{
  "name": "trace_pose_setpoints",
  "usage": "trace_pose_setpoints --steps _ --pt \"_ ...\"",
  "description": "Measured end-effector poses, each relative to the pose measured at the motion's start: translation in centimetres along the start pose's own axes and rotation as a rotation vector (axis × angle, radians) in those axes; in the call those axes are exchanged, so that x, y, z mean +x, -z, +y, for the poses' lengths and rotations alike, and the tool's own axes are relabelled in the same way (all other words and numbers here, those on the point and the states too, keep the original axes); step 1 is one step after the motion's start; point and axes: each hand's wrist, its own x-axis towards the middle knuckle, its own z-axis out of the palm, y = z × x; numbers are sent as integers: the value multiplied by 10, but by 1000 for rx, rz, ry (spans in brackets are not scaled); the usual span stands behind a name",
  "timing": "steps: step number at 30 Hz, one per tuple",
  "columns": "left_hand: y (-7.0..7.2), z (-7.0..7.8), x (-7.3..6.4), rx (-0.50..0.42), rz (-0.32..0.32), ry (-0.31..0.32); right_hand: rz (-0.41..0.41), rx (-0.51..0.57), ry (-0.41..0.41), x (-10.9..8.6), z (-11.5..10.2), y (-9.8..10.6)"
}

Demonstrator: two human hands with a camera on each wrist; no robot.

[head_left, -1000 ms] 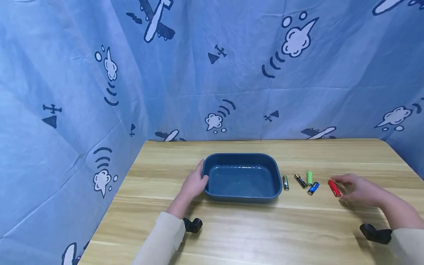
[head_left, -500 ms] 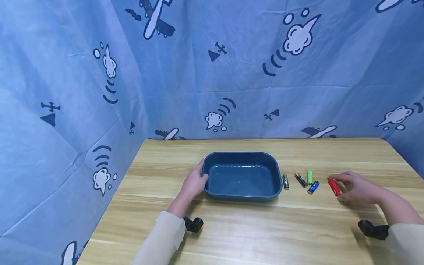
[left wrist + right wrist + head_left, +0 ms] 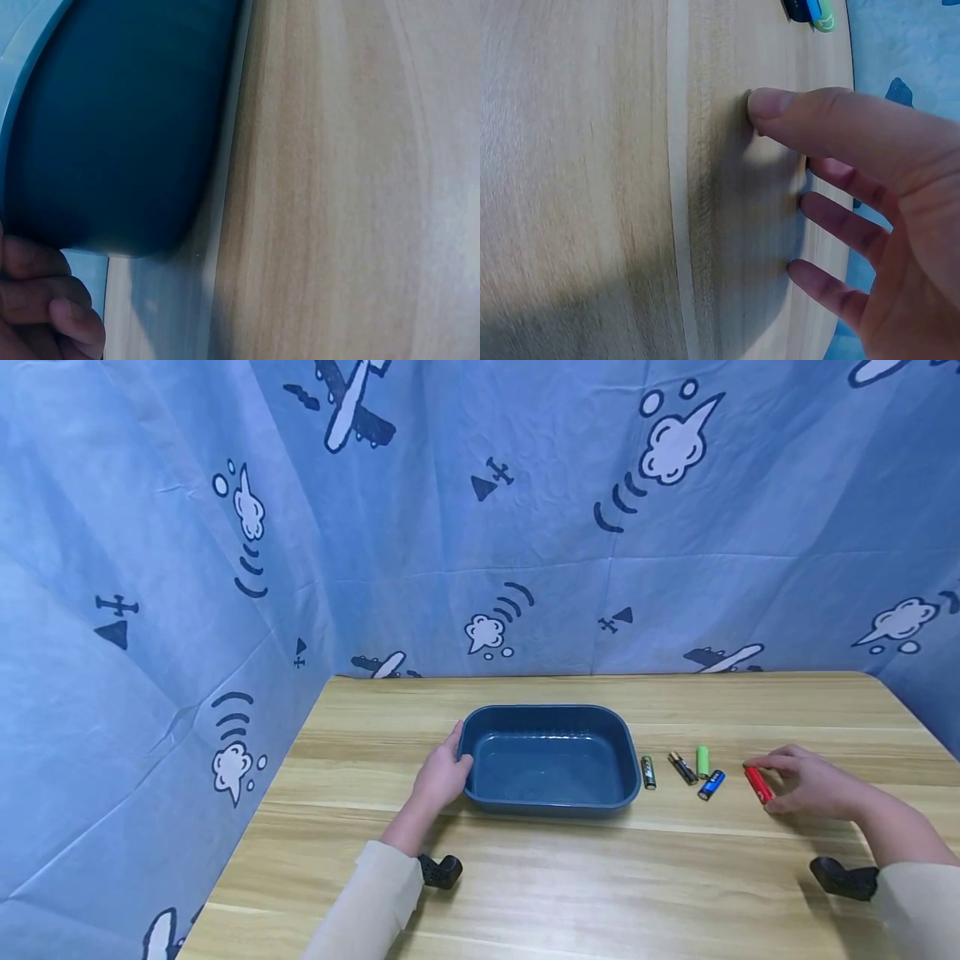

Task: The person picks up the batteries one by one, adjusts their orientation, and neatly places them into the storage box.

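On the wooden table stands a dark blue rectangular bin (image 3: 550, 810) with nothing in it. My left hand (image 3: 438, 777) holds its left rim, thumb over the edge; curled fingers (image 3: 56, 315) show against the bin's end in the left wrist view. To the right, a red battery (image 3: 759, 785) lies aslant on the table. My right hand (image 3: 813, 787) pinches it end to end, thumb at the near end and a finger at the far one. In the right wrist view the thumb (image 3: 817, 116) hides the battery, and the other fingers are spread apart.
Between the bin and the right hand lie a dark green battery (image 3: 648, 772), a black and gold battery (image 3: 682, 768), a light green battery (image 3: 702, 762) and a blue battery (image 3: 712, 785). A blue patterned curtain (image 3: 525, 527) hangs behind the table (image 3: 570, 893).
My right thumb has come in against the near end of the red battery, narrowing the grasp. My left hand and the bin have stayed in place.
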Motion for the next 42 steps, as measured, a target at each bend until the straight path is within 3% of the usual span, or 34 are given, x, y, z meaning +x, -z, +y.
trace_pose_setpoints --steps 12,26,42 --pt "-1 1 0 -19 13 12 -14 -41 -40 3 -1 4" --pt "-2 1 -1 -2 24 4 22 -75 -22 2 -6 4" --pt "-2 1 -1 27 46 -11 98 192 -204 6 -12 14"
